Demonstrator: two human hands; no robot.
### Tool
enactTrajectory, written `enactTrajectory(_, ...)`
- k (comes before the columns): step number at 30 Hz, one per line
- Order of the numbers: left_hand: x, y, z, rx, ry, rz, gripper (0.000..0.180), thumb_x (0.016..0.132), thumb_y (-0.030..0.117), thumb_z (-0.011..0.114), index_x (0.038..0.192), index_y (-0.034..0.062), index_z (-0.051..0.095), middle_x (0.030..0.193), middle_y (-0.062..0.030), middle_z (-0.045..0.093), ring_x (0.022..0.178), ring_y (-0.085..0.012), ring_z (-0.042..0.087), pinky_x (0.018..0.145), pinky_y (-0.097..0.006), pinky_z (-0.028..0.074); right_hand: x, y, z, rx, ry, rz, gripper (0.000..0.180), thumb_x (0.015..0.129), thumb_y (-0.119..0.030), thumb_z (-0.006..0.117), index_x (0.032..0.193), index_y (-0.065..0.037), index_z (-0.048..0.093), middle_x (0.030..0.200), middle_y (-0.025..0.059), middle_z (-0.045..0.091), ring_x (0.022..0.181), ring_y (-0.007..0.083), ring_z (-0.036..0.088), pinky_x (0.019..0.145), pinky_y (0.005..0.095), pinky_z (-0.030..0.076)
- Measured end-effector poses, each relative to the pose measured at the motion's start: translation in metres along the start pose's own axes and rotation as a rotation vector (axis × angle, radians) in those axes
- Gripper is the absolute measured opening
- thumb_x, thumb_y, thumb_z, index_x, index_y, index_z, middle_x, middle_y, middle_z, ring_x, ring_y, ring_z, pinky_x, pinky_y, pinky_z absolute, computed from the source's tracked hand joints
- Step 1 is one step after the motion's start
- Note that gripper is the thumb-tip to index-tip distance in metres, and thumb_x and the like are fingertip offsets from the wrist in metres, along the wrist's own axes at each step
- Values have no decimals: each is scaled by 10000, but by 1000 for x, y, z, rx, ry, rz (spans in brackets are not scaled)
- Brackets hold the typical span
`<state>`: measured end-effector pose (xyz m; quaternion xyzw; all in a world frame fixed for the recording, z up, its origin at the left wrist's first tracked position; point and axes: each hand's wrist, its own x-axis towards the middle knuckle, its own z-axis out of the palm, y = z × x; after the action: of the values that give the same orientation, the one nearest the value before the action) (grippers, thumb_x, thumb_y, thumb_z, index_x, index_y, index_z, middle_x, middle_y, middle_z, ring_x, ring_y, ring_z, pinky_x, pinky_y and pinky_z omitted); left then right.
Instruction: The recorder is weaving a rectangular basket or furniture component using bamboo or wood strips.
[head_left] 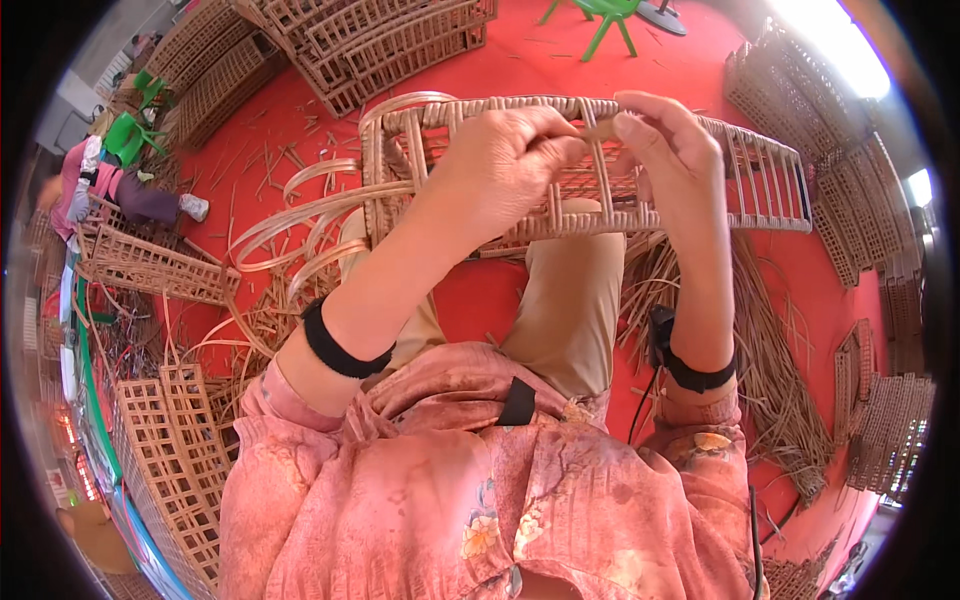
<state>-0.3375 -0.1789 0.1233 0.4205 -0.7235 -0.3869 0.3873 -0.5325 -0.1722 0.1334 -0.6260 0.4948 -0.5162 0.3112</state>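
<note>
left hand point(505, 160) pinching rattan strip point(601, 129) | right hand point(672, 150) gripping same strip | wicker frame point(760, 170) on lap

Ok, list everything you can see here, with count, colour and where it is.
Rattan frame: one, tan, across the lap, under both hands.
Loose rattan strips: several, pale, curling off the frame's left end.
Split cane bundle: one heap, brown, on the floor at right.
Finished woven frames: many, tan, stacked around the edges.
Floor mat: one, red, underneath.
Green chairs: at least two, top and upper left.
Another person: one, seated, far left.
Left hand: pinches a strip at the frame's top rail.
Right hand: pinches the same spot.
</note>
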Motion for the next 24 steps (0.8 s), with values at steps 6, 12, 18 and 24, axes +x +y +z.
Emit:
enactTrajectory(6, -5, 7, 8, 452, 191, 97, 156, 893, 124, 643, 1010, 26, 673, 751, -129, 684, 667, -222, 667, 641, -369, 511, 4, 14, -3, -220, -83, 51, 296, 958, -194, 592, 1147, 19, 674, 766, 135, 709, 636, 180, 690, 608, 338, 528)
enactTrajectory(12, 10, 0, 11, 599, -66, 149, 207, 884, 98, 620, 1074, 17, 633, 859, -166, 711, 786, -298, 701, 748, -406, 532, 15, 8, -8, -311, -335, 124, 362, 934, -124, 507, 1222, 87, 570, 794, 179, 688, 608, 238, 685, 639, 389, 534)
enactTrajectory(18, 23, 4, 8, 435, -214, 150, 256, 887, 93, 661, 1124, 32, 586, 759, -139, 648, 748, -269, 688, 698, -369, 521, 19, 16, -12, -267, -373, 132, 369, 912, -101, 523, 1234, 72, 575, 794, 156, 678, 582, 187, 663, 562, 343, 512)
enactTrajectory(24, -4, 7, 25, 678, 154, 424, 394, 827, 182, 759, 1170, 87, 590, 1110, -142, 640, 960, -285, 663, 767, -380, 516, 12, 34, -17, -125, -293, 55, 316, 882, -53, 654, 1193, -1, 639, 843, 65, 676, 571, 71, 561, 521, 247, 475)
